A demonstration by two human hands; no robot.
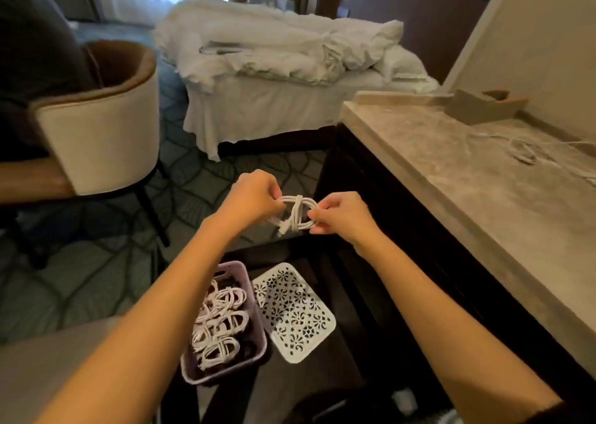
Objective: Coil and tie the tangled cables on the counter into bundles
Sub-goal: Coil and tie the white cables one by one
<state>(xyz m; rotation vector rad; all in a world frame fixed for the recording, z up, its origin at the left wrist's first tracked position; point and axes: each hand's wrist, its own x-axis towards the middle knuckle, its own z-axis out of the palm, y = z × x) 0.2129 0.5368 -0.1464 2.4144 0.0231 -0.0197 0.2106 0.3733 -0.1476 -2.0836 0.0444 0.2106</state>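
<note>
Holding a white cable bundle (296, 214) mid-air at frame centre — left hand (250, 198) pinches one looped end, right hand (342, 215) pinches the other. A wrap crosses its middle, a plug end hangs loose; the tie looks nearly finished, judging by shape. Below, at lower centre, a lilac basket (258, 352) holds several tied bundles (219, 327) — most of the work seems done. Beside it lies a white perforated lid (293, 314), holding nothing. At right edge of frame, loose white cables (525, 152) lie on the marble counter (451, 172), not yet coiled.
</note>
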